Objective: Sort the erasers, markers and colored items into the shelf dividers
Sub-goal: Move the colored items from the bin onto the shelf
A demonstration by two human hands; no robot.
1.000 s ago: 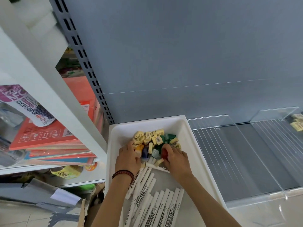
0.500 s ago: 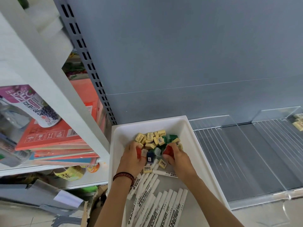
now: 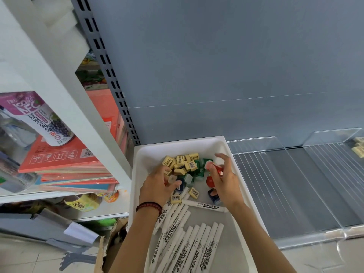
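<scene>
My left forearm and right forearm were both bare, uncovered from the wrist down to the bottom edge of the view. I wore 1 bracelet on my left wrist: a narrow band, braided or beaded, in black and dark red, snug just behind my left hand. My right hand and its wrist were plain and bare.

The white tray's near edge runs off the bottom of the picture, cutting off the lower ends of the markers. The left hand covers the pieces under its palm, and whether it grips any cannot be told. The right hand hides much of the red pieces it holds. At the shelf's far right corner, yellow erasers are cut by the picture's edge.
</scene>
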